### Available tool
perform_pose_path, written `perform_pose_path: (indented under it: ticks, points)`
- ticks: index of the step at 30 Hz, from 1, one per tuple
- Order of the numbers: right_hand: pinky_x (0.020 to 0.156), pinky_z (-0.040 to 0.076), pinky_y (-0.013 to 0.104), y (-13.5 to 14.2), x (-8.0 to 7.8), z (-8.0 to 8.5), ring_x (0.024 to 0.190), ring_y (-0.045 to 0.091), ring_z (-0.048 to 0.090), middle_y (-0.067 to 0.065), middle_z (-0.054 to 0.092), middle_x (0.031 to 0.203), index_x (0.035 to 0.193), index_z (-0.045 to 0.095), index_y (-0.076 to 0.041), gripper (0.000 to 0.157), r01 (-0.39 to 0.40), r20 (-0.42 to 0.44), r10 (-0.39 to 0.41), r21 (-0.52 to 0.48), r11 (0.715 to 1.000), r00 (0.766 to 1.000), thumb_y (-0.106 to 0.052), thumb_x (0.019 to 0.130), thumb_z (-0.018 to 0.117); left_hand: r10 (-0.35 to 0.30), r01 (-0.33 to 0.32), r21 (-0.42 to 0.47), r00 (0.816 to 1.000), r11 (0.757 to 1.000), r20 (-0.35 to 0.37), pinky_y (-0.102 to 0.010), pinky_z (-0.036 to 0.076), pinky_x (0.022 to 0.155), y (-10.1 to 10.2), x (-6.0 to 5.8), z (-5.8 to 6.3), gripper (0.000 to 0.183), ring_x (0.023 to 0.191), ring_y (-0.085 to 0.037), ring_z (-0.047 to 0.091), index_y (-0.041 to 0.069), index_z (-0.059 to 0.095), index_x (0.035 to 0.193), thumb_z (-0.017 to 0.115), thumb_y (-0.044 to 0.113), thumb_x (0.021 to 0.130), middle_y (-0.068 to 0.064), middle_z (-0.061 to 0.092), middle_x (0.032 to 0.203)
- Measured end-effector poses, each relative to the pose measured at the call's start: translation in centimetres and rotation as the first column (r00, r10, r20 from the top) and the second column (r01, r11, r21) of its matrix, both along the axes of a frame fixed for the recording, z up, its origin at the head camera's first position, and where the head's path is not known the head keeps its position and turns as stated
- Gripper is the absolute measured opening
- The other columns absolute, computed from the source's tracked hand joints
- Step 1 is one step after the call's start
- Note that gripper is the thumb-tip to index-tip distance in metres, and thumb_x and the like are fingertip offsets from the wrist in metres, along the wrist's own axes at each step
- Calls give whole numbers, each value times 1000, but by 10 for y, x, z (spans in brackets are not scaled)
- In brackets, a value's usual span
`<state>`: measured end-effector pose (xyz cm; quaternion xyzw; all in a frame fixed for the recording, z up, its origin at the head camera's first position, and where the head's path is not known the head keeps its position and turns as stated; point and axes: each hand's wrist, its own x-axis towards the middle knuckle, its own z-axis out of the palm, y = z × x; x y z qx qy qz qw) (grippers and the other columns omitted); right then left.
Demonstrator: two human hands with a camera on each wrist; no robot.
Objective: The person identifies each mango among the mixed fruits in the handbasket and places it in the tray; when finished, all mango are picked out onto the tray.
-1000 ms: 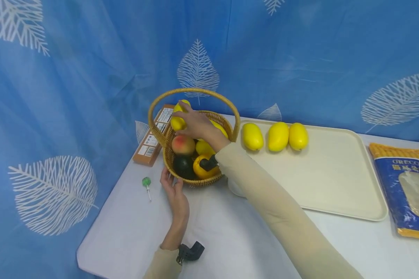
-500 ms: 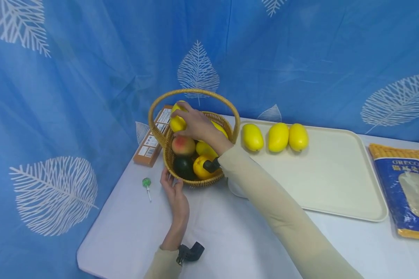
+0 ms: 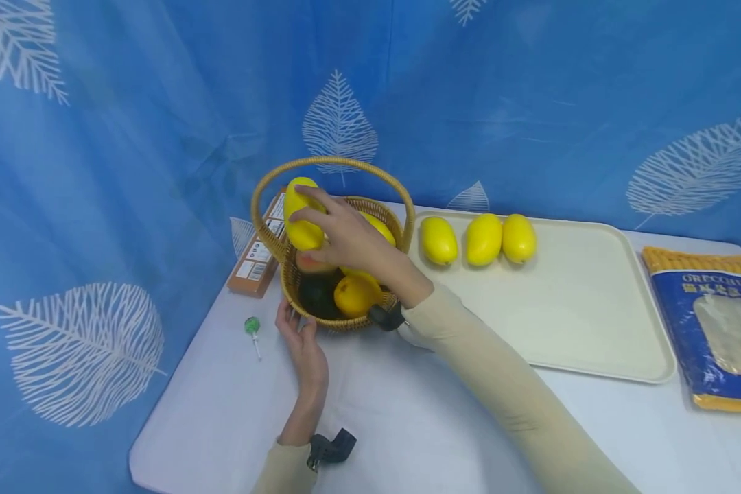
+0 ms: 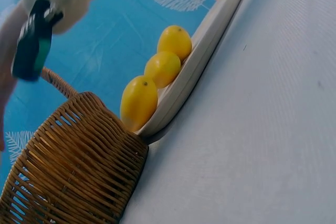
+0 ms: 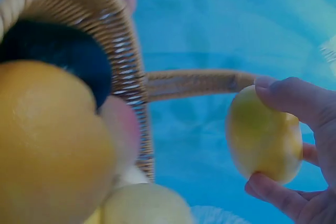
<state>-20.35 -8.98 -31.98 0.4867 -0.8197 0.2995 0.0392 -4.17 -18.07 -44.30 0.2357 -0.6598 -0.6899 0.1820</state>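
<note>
In the head view my right hand (image 3: 358, 237) pinches a yellow mango (image 3: 302, 216) above the left side of a wicker basket (image 3: 288, 291), beneath its arched handle. Thumb and fingertips are around the same mango (image 5: 260, 140) in the right wrist view. The left hand (image 3: 309, 357) touches the basket's front left wall with extended fingers. Inside the basket lie an orange (image 3: 357, 296), a dark green fruit like an avocado (image 3: 318, 293), a peach (image 3: 309, 263) partly hidden by my right hand, and more yellow fruit (image 3: 378, 228).
Three yellow mangoes (image 3: 484, 239) lie along the back left of a cream tray (image 3: 580, 309) right of the basket. A pasta bag (image 3: 716, 322) is at far right. Left of the basket are a brown box (image 3: 250, 267) and a green lollipop (image 3: 252, 326).
My right hand has lifted the mango slightly and moved it left, nearer the camera. The left hand stays at the basket. The head view has shifted a little.
</note>
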Motion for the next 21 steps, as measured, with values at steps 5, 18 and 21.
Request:
perform_pose_path:
  ticks: [5,18,21]
  points:
    - [114,38,41,25,20,12,139,30,41,10,31,158,128,61,-17,51,-15,-83,11,-50,999,997,-38,84,77,1,0,-8,1000,1000,7,-42,26,121,1,0,1,57,146,-18,22,27,14,153,38,17,103,3,12,161]
    - [95,54,41,129,58,-5,128,31,52,12,38,153,122,65,-17,51,-29,-101,14,-147,989,995,-26,76,84,-4,4,-7,1000,1000,-16,-40,26,121,2,0,-2,56,146,-17,21,26,14,153,37,16,103,2,13,160]
    - [94,54,42,152,62,-20,122,31,55,12,37,152,122,65,-17,53,15,-79,-25,-125,992,997,-25,74,85,0,0,-4,1000,1000,-8,-39,25,121,2,0,-2,57,146,-16,21,26,14,154,37,16,103,2,13,160]
